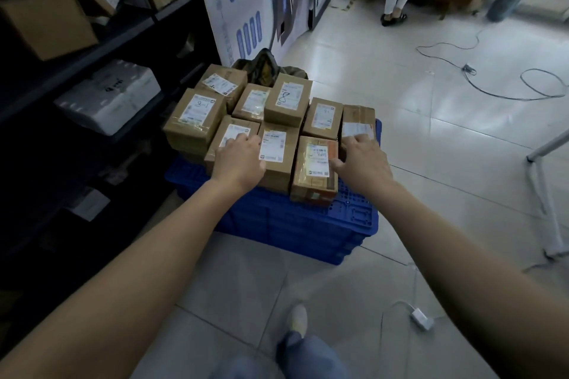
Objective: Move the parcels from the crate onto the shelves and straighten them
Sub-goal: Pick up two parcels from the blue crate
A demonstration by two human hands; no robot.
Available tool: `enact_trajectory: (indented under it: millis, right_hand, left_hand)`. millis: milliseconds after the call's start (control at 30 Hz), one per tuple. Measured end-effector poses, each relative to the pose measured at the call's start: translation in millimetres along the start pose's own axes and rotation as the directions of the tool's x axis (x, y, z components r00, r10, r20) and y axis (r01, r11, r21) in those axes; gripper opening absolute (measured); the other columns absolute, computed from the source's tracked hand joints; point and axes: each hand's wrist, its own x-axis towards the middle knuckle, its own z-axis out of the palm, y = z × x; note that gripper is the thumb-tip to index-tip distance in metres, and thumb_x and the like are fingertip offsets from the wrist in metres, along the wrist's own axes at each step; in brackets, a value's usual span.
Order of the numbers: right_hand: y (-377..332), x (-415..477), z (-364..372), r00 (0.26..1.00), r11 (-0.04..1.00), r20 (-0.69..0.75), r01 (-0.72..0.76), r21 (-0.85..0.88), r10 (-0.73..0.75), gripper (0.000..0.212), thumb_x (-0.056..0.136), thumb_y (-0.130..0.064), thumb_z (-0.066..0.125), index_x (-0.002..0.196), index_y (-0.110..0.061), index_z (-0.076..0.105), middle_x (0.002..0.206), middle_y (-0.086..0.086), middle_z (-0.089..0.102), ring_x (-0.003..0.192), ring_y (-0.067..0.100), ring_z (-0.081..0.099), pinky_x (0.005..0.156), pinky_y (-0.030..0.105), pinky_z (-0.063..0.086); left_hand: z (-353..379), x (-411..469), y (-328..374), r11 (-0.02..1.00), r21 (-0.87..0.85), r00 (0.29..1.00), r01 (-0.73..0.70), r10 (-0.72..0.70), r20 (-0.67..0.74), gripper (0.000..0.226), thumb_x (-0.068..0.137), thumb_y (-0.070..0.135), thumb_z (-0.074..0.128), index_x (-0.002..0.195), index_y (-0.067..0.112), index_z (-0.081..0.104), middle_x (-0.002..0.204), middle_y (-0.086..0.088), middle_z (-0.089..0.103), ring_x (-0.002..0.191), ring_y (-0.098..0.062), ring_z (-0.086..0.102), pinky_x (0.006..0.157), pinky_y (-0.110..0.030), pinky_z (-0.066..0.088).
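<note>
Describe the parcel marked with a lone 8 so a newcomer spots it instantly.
Find the blue crate beside the dark shelves, piled with brown parcels. Toward the back, one parcel sits raised above the rest; only its label shows a single large handwritten 8.

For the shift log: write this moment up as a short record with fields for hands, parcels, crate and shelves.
left hand: on the front-left parcel, fingers curled; grip unclear
right hand: thumb on the front-right parcel, fingers over the far-right parcel; grip unclear
parcels: at least nine labelled brown ones, all on the crate
crate: blue, on the tiled floor, beside the shelves
shelves: dark, holding cardboard boxes and a white package
</note>
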Motion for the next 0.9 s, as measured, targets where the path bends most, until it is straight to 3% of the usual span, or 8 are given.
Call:
enact_trajectory:
  millis: [367, 633, 900]
  right_hand:
    - [21, 113, 64, 0.978, 0.997, 0.208, -0.045, 0.055, 0.033, 0.050, 0.092, -0.035, 0.056, 0.135, -0.011, 0.046, 0.140, 0.010, 0.044, 0.123, 0.030, 0.043, 0.097, 0.045, 0.045]
    - [28, 155, 123, 0.932, 0.974, 0.335, -0.190, 0.127, 0.138, 0.057, 0.090, -0.034, 0.059, 0.139, -0.013, 0.040, 0.136, 0.011, 0.044, 0.122, 0.031, 0.043, 0.098, 0.048, 0.045]
    - [56, 171, 182, 0.873, 0.884, 0.400, -0.396, 0.249, 0.279, 0.055, 0.086, -0.027, 0.063, 0.135, -0.016, 0.041, 0.133, 0.011, 0.045, 0.121, 0.031, 0.045, 0.100, 0.049, 0.044]
  left_hand:
    - [71, 128, -29, 0.985, -0.069, 0.963, 0.157, -0.137, 0.233, 0.035, 0.088, 0.022, 0.059, 0.119, 0.009, 0.051, 0.118, -0.011, 0.053, 0.106, -0.028, 0.052, 0.091, -0.044, 0.046]
    - [123, 178, -57, 0.986, -0.017, 0.913, 0.168, -0.149, 0.380, 0.040, 0.086, 0.016, 0.062, 0.124, 0.010, 0.050, 0.123, -0.012, 0.049, 0.105, -0.029, 0.053, 0.089, -0.043, 0.049]
    - [167, 198, -68, 0.970, -0.093, 0.897, 0.223, -0.167, 0.410, 0.042, 0.083, 0.017, 0.067, 0.120, 0.010, 0.048, 0.120, -0.011, 0.050, 0.102, -0.026, 0.054, 0.089, -0.039, 0.051]
